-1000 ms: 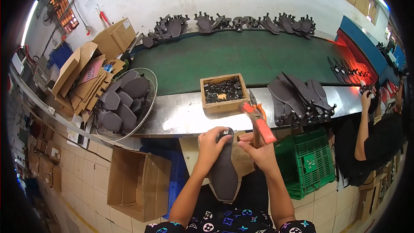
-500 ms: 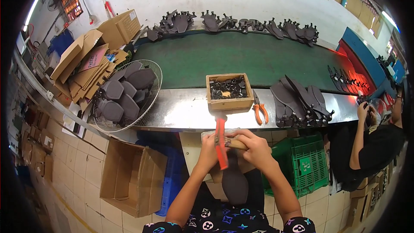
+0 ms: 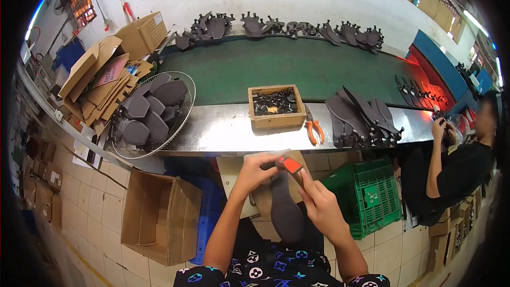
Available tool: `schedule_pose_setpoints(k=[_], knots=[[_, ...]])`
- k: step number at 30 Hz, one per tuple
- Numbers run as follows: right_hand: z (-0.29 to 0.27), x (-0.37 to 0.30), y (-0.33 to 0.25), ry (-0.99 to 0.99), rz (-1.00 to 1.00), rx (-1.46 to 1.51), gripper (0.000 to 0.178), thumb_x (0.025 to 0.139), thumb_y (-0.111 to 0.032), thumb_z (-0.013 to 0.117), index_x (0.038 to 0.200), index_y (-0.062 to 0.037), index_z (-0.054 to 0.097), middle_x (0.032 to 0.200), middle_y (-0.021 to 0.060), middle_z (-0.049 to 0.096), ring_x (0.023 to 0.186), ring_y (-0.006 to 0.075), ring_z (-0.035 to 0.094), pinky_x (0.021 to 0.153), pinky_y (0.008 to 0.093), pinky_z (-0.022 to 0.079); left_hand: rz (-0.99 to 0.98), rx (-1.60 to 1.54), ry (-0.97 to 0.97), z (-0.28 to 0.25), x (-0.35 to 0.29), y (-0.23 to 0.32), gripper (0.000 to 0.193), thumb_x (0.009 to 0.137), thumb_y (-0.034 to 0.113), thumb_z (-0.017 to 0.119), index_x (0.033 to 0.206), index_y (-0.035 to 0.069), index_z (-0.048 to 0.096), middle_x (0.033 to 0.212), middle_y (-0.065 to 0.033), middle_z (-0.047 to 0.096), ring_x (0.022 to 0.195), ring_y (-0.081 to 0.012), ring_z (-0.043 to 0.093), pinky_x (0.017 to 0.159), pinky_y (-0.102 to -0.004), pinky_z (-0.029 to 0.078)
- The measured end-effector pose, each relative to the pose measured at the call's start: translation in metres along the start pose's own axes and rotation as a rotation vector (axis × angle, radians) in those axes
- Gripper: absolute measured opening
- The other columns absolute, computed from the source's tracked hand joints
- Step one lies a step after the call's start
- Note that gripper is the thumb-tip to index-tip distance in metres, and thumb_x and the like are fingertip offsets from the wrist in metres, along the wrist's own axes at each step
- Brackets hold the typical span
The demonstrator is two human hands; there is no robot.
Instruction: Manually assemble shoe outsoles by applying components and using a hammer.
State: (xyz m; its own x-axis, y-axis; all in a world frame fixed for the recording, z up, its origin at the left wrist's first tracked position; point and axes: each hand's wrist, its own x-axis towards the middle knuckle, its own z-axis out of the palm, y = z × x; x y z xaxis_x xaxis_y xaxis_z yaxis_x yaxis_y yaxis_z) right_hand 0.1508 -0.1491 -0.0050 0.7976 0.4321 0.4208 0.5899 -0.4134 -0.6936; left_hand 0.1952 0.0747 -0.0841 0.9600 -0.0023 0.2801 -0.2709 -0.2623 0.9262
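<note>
My left hand (image 3: 254,170) is closed on the top end of a dark shoe sole (image 3: 285,210) that stands over my lap, just below the near edge of the steel bench (image 3: 223,130). My right hand (image 3: 319,204) is clamped on a red-handled tool (image 3: 292,166), its head against the top of the sole. On the bench, near its front edge, a wooden box (image 3: 276,107) sits beside orange pliers (image 3: 313,127).
</note>
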Motion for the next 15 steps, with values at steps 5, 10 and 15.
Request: schedule_pose_setpoints(k=[5, 10, 15], knots=[[-0.038, 0.003, -0.033, 0.167, -0.259, -0.049, 0.052, 0.089, 0.001, 0.063, 0.139, 0.0023, 0.049, 0.089, 0.0175, 0.061, 0.071, 0.036, 0.062, 0.063, 0.0399, 0.051, 0.055, 0.515, 0.002, -0.003, -0.026, -0.011, 0.106, 0.08, 0.035, 0.081, 0.151, -0.01, 0.016, 0.133, -0.007, 0.064, 0.132, -0.0257, 0.051, 0.115, -0.043, 0.025], [-0.004, 0.0, 0.017, -0.075, -0.047, -0.04, 0.055, 0.084, 0.007, 0.065, 0.137, 0.0018, 0.052, 0.097, 0.0189, 0.063, 0.077, 0.0365, 0.064, 0.065, 0.0366, 0.052, -0.087, 0.519, -0.119, 0.0, -0.017, 0.0, 0.124, 0.078, 0.05, 0.078, 0.152, -0.01, -0.003, 0.142, -0.0009, 0.058, 0.145, -0.0253, 0.035, 0.115, -0.0636, 0.001], [-0.066, 0.025, -0.058, 0.067, -0.255, -0.127, 0.046, 0.09, 0.002, 0.057, 0.135, 0.0025, 0.053, 0.103, 0.0196, 0.065, 0.082, 0.0344, 0.066, 0.069, 0.0375, 0.052, -0.188, 0.56, -0.144, -0.012, -0.023, -0.011, 0.12, 0.074, 0.053, 0.078, 0.154, -0.005, 0.01, 0.145, 0.0013, 0.054, 0.146, -0.0273, 0.031, 0.113, -0.0678, -0.006]])
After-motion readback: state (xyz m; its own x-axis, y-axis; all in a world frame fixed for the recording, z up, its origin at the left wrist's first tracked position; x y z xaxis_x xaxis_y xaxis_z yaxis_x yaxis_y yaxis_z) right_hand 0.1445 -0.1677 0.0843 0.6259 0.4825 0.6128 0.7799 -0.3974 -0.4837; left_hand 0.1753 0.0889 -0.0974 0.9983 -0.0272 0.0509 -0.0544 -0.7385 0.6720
